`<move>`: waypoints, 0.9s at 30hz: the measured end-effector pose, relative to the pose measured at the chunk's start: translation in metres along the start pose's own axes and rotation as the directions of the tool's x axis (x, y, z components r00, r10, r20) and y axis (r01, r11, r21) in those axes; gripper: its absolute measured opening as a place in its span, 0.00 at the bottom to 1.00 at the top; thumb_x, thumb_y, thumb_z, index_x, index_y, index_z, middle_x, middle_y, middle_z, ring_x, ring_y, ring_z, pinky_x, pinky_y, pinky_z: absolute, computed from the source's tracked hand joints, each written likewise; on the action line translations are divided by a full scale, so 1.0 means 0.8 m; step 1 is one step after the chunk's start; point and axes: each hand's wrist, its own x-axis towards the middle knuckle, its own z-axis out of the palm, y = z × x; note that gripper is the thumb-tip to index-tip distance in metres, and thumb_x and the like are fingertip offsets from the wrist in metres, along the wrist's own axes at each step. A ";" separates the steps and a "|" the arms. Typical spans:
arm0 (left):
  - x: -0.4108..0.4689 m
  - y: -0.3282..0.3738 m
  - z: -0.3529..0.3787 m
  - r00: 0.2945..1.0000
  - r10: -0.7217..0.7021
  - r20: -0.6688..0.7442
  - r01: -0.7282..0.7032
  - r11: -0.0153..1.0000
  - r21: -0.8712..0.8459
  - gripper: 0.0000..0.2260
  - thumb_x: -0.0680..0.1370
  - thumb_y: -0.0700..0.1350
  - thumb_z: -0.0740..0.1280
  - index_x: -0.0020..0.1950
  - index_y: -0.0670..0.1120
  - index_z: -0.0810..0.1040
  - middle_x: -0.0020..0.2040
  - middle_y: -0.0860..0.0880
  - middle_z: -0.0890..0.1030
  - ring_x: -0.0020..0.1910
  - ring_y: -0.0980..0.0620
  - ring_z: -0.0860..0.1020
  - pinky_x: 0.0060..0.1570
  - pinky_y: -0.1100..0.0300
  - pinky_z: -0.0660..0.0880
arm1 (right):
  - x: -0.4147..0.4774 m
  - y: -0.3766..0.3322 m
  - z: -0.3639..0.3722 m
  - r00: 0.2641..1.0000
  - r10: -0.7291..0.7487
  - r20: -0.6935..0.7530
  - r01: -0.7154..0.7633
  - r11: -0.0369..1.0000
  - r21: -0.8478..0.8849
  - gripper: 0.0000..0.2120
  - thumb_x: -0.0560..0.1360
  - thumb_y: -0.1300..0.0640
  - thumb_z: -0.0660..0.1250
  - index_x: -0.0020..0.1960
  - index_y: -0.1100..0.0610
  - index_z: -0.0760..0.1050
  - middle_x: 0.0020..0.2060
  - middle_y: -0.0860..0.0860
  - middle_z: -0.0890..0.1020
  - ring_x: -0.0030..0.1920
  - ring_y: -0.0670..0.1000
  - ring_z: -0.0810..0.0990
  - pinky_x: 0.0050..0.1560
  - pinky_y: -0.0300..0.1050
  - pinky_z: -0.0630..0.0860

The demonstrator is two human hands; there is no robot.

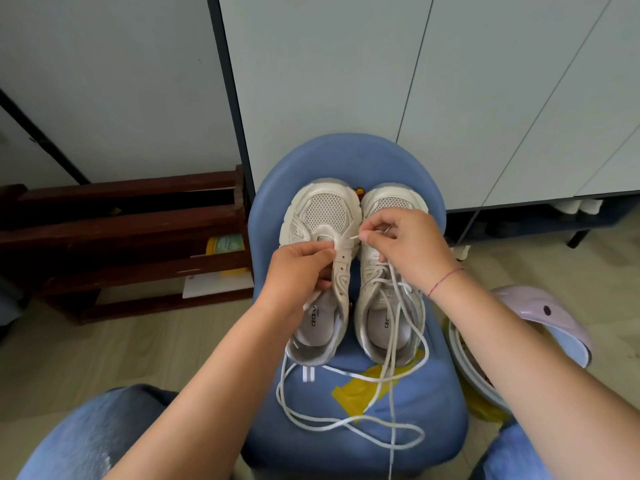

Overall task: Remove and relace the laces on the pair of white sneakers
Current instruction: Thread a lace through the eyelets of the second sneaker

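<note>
The two white sneakers sit side by side on the seat of a blue chair (346, 157) in front of me, toes pointing away. They are cream-white with mesh toe panels and silvery heels. The left sneaker (322, 216) has bare eyelets and an open throat. The right sneaker (381, 320) is laced, its ends trailing loosely over the heel. A loose lace (332, 424) lies in curls on the near part of the seat, crossing a patch of yellow tape (360, 389).

My left hand (304, 268) grips the left sneaker at its throat, fingers curled under the eyelet strip and thumb pressed on top. My right hand (405, 244) hovers over the forefoot of the right sneaker, thumb and forefinger pinching a lace tip (354, 237) that points at the left sneaker's far eyelets; the other fingers are curled in. I cannot tell which strand that tip belongs to.

Both forearms reach in from the near edge, converging over the shoes, wrists bent slightly down. A red string bracelet (445, 277) circles my right wrist. My jeans-clad knees (86, 438) flank the chair.
</note>
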 end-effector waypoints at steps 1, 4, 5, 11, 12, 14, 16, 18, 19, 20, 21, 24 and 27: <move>0.000 0.002 -0.001 1.000 -0.012 0.010 0.012 1.000 -0.005 0.05 0.80 0.37 0.68 0.54 0.42 0.81 0.39 0.44 0.81 0.35 0.52 0.78 0.29 0.68 0.75 | 0.002 0.002 0.003 1.000 -0.007 -0.003 0.006 0.999 -0.031 0.07 0.73 0.60 0.70 0.39 0.50 0.79 0.31 0.42 0.78 0.29 0.37 0.75 0.37 0.35 0.74; -0.001 0.005 -0.003 0.999 -0.035 0.029 0.036 0.999 -0.022 0.06 0.81 0.37 0.65 0.55 0.40 0.81 0.36 0.46 0.81 0.32 0.54 0.78 0.26 0.68 0.73 | 0.005 0.006 0.008 1.000 -0.017 0.002 0.017 0.998 -0.057 0.04 0.74 0.59 0.70 0.41 0.52 0.80 0.32 0.38 0.77 0.31 0.34 0.75 0.40 0.36 0.73; -0.001 0.006 -0.003 0.999 -0.040 0.035 0.041 0.999 -0.029 0.06 0.81 0.36 0.65 0.55 0.40 0.81 0.36 0.46 0.82 0.31 0.54 0.78 0.26 0.68 0.73 | 0.005 0.007 0.010 1.000 -0.023 -0.003 0.023 0.998 -0.060 0.05 0.74 0.59 0.70 0.41 0.51 0.80 0.32 0.38 0.77 0.31 0.34 0.74 0.40 0.36 0.73; -0.001 0.007 -0.004 0.992 -0.099 0.075 0.108 0.986 -0.125 0.06 0.81 0.36 0.65 0.51 0.42 0.81 0.34 0.48 0.83 0.28 0.57 0.79 0.26 0.68 0.74 | 0.009 0.003 0.012 0.999 0.001 0.036 -0.002 0.999 0.039 0.09 0.74 0.61 0.69 0.38 0.49 0.77 0.32 0.49 0.80 0.26 0.40 0.74 0.35 0.35 0.71; -0.002 0.007 -0.003 0.991 -0.105 0.079 0.115 0.984 -0.134 0.06 0.81 0.36 0.64 0.51 0.42 0.81 0.33 0.49 0.83 0.27 0.58 0.79 0.26 0.68 0.74 | 0.010 0.004 0.011 0.999 0.007 0.041 -0.010 0.998 0.065 0.09 0.74 0.61 0.69 0.38 0.49 0.77 0.32 0.52 0.81 0.25 0.42 0.74 0.35 0.37 0.72; -0.001 0.008 -0.003 0.989 -0.118 0.088 0.130 0.980 -0.148 0.07 0.81 0.36 0.64 0.51 0.42 0.82 0.33 0.49 0.83 0.27 0.58 0.79 0.26 0.68 0.75 | 0.010 0.005 0.011 0.998 0.010 0.054 -0.014 0.997 0.078 0.10 0.74 0.61 0.69 0.38 0.48 0.77 0.31 0.51 0.80 0.25 0.44 0.74 0.35 0.40 0.74; -0.001 0.008 -0.003 0.987 -0.128 0.096 0.142 0.977 -0.158 0.07 0.81 0.35 0.63 0.51 0.41 0.82 0.32 0.49 0.83 0.26 0.59 0.79 0.26 0.69 0.75 | 0.008 0.004 0.015 0.998 0.013 0.061 -0.017 0.998 0.064 0.11 0.74 0.60 0.70 0.37 0.46 0.77 0.31 0.49 0.80 0.26 0.46 0.75 0.35 0.41 0.75; -0.001 0.008 -0.003 0.987 -0.133 0.094 0.147 0.977 -0.157 0.08 0.81 0.35 0.63 0.50 0.42 0.82 0.31 0.49 0.83 0.26 0.59 0.79 0.26 0.69 0.75 | 0.007 0.003 0.021 0.999 0.017 0.042 -0.019 0.998 0.052 0.10 0.73 0.60 0.71 0.37 0.46 0.77 0.30 0.49 0.80 0.26 0.46 0.75 0.35 0.41 0.75; -0.001 0.008 -0.003 0.987 -0.135 0.090 0.148 0.976 -0.157 0.08 0.81 0.35 0.63 0.50 0.42 0.82 0.32 0.49 0.83 0.26 0.59 0.79 0.27 0.69 0.75 | 0.006 0.004 0.024 0.999 0.020 0.025 -0.021 0.998 0.054 0.10 0.73 0.60 0.71 0.37 0.47 0.78 0.30 0.50 0.80 0.26 0.46 0.75 0.35 0.42 0.76; -0.001 0.007 -0.002 0.987 -0.136 0.084 0.148 0.976 -0.162 0.08 0.81 0.35 0.63 0.49 0.41 0.82 0.33 0.49 0.83 0.27 0.59 0.80 0.27 0.69 0.75 | 0.006 0.004 0.027 1.000 0.025 0.001 -0.025 0.998 0.064 0.09 0.72 0.60 0.72 0.37 0.48 0.78 0.31 0.51 0.80 0.27 0.46 0.75 0.35 0.44 0.77; -0.001 0.008 -0.002 0.987 -0.138 0.079 0.149 0.974 -0.168 0.08 0.81 0.35 0.63 0.50 0.41 0.82 0.33 0.48 0.83 0.27 0.58 0.80 0.27 0.68 0.75 | 0.005 0.005 0.030 0.999 0.036 -0.028 -0.034 0.996 0.085 0.08 0.71 0.61 0.73 0.38 0.50 0.77 0.32 0.52 0.80 0.27 0.47 0.75 0.35 0.44 0.77; -0.001 0.009 -0.002 0.986 -0.150 0.069 0.160 0.970 -0.184 0.07 0.82 0.37 0.64 0.49 0.41 0.82 0.34 0.48 0.84 0.29 0.57 0.81 0.28 0.68 0.76 | 0.004 0.006 0.031 0.993 0.081 -0.081 -0.068 0.986 0.151 0.07 0.71 0.61 0.74 0.39 0.55 0.76 0.33 0.55 0.81 0.26 0.47 0.77 0.34 0.40 0.77; -0.003 0.011 -0.004 0.983 -0.164 0.079 0.177 0.964 -0.196 0.08 0.82 0.39 0.64 0.47 0.42 0.82 0.34 0.48 0.85 0.30 0.56 0.82 0.29 0.67 0.77 | 0.006 0.007 0.025 0.997 0.072 -0.013 -0.070 0.989 0.129 0.04 0.73 0.61 0.71 0.40 0.56 0.78 0.31 0.52 0.82 0.29 0.46 0.80 0.37 0.38 0.77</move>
